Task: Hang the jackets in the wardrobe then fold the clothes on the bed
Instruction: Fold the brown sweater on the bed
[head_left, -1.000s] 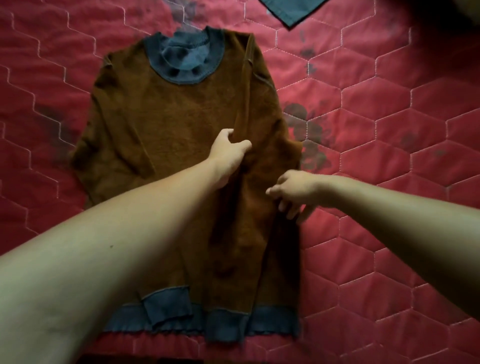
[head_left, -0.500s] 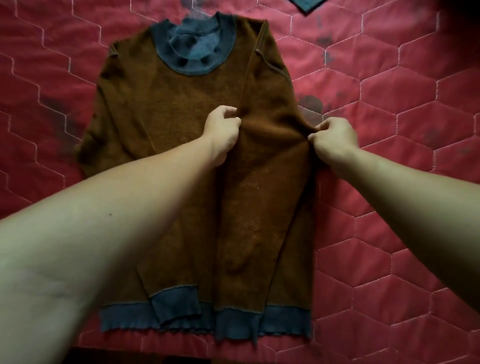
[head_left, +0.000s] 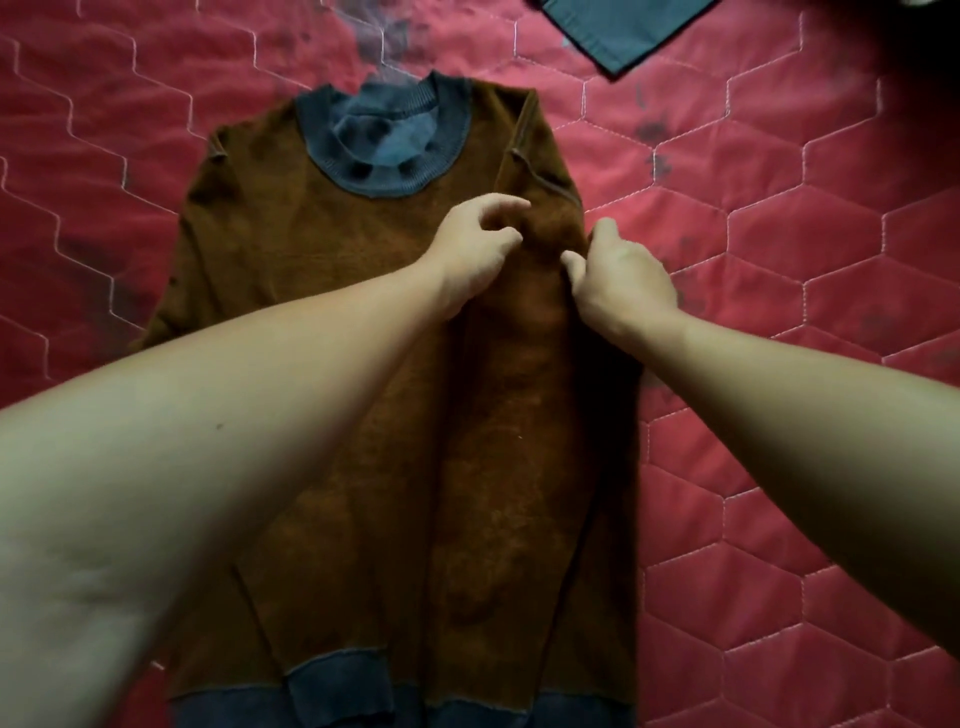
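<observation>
Both hands have drawn closer together since half a second ago and sit nearer the shoulder of the brown sweater (head_left: 363, 291), which lies flat, front up, on the red quilted bed (head_left: 805, 234). Its blue-grey collar (head_left: 384, 135) points away and the ribbed hem (head_left: 332, 686) is nearest the person. One sleeve (head_left: 519, 415) is already folded lengthwise down the body.

The left hand (head_left: 475, 254) hovers with fingers half curled over the top of that sleeve. The right hand (head_left: 621, 280) is curled at the folded side edge. Whether either actually pinches cloth, I cannot tell.

The knit looks soft, thick and limp, light enough to lift by a pinch, though likely to sag and bunch. It is best held at the seams, shoulder or ribbed hem. A folded grey-blue cloth (head_left: 623, 31) lies well apart, beyond the collar.
</observation>
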